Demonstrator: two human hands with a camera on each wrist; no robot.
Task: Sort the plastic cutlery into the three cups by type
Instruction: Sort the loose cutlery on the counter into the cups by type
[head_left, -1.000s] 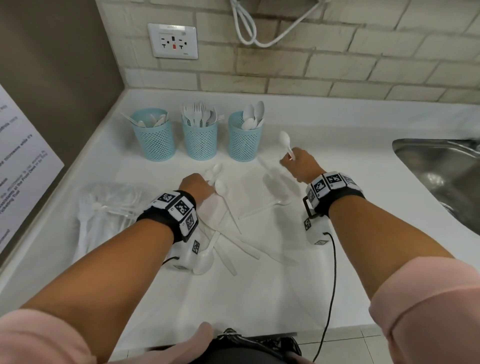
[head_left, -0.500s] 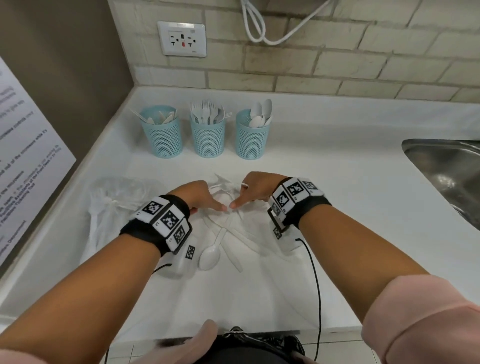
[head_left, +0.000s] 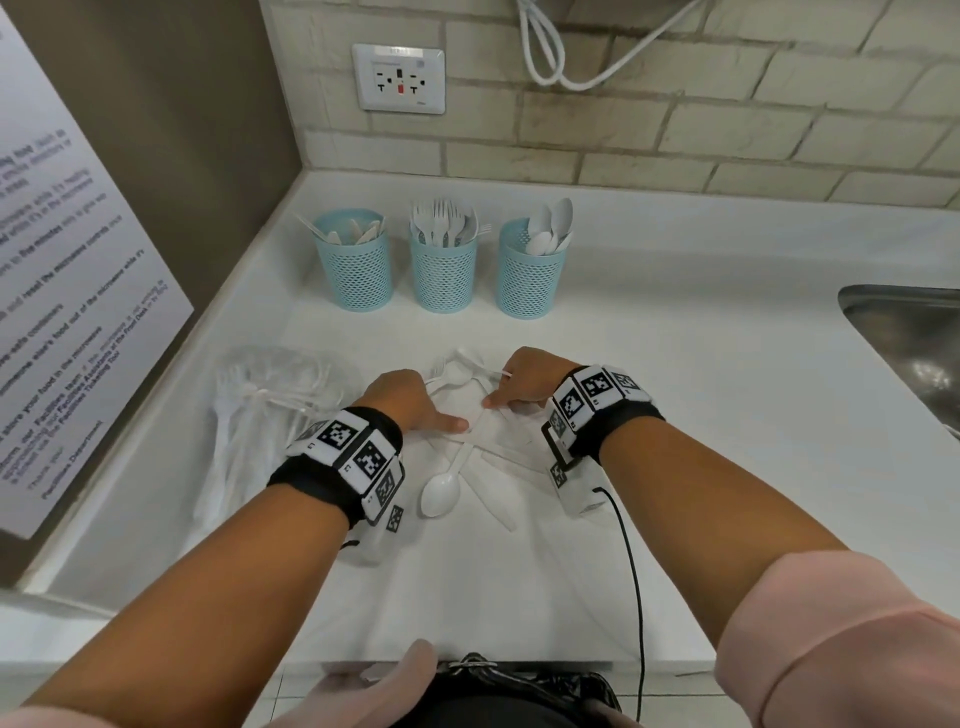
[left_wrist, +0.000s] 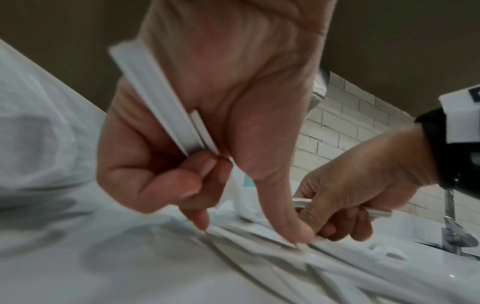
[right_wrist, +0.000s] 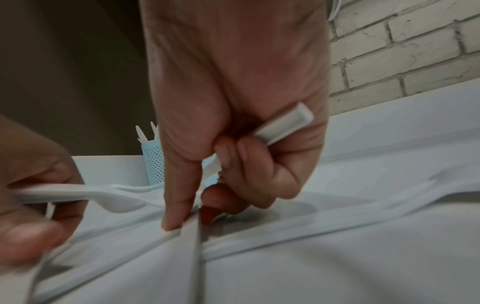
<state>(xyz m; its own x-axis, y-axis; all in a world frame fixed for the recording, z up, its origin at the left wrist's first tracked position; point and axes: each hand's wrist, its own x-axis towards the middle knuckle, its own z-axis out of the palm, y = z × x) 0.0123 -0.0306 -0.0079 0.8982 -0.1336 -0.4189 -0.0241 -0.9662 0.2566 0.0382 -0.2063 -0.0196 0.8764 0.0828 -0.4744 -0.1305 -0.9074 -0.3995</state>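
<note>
Compared with half a second ago, both hands remain low over the loose cutlery and have barely shifted; a second ago the right hand was raised toward the cups with a spoon.

Nearest the person, a white spoon (head_left: 440, 493) lies bowl-down on the countertop (head_left: 701, 364), its handle running up between the hands, among other crossed white pieces.

The left hand (head_left: 410, 400) has its fingers curled round two white handles (left_wrist: 166, 102) in the palm, thumb tip pressed down on a piece lying on the counter. In the right wrist view a spoon bowl juts from this hand.

The right hand (head_left: 524, 382) grips one white handle (right_wrist: 283, 125) under curled fingers, while its thumb and forefinger touch another piece on the surface. The two hands are just beside each other.

To the left lies a clear plastic bag (head_left: 270, 410) with more cutlery inside.

Farther back stand three blue mesh cups in a row: the left cup (head_left: 356, 270) holds knives, the middle cup (head_left: 443, 275) forks, the right cup (head_left: 531, 280) spoons.
</note>
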